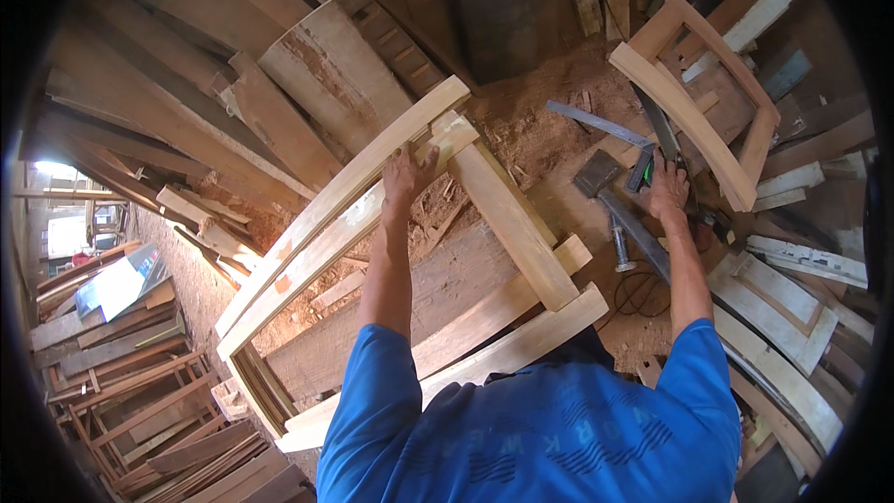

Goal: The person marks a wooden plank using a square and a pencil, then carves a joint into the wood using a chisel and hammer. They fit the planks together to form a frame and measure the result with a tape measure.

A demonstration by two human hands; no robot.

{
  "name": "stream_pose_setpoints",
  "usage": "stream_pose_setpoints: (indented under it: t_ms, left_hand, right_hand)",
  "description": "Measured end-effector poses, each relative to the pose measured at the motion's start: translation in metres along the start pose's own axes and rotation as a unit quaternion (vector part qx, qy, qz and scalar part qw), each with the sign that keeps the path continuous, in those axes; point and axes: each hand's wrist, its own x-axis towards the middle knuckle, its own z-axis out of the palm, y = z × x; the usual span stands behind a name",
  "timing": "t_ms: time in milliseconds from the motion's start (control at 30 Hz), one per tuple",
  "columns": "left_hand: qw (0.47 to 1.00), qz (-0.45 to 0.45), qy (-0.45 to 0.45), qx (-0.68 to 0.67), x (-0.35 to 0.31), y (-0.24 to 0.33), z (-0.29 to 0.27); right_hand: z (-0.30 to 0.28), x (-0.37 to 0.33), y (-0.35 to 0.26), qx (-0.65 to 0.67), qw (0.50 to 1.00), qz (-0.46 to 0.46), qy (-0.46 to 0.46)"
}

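A large pale wooden frame (513, 221) with curved long rails lies in front of me, its near rail against my body. My left hand (404, 183) is on its far side, thumb apart and fingers closed over the inner rail, next to a second curved rail (321, 186). To the right, my right hand (668, 188) is closed round the dark stock of a try square (596, 121), whose metal blade points away to the left. Part of the stock shows black and green beside the fingers. A mallet with a dark block head (597, 173) lies just left of that hand.
A metal-headed tool (620, 240) lies near the mallet. At the far right sits a smaller reddish wooden frame (689, 121). Boards (186, 84) lean at the far left, and more timber pieces (140, 410) are stacked at the near left. Sawdust and shavings cover the ground.
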Motion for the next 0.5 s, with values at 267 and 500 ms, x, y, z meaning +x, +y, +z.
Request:
stream_pose_setpoints:
  t_ms: [267,500]
  left_hand:
    - [0.997,0.062,0.006,-0.034,0.0,-0.01,-0.006]
    - [0.924,-0.134,-0.132,-0.333,-0.002,-0.024,-0.035]
  right_hand:
    - [-0.02,-0.008,0.014,-0.042,0.996,0.076,-0.033]
    - [-0.033,-0.067,0.012,0.636,0.759,-0.132,-0.044]
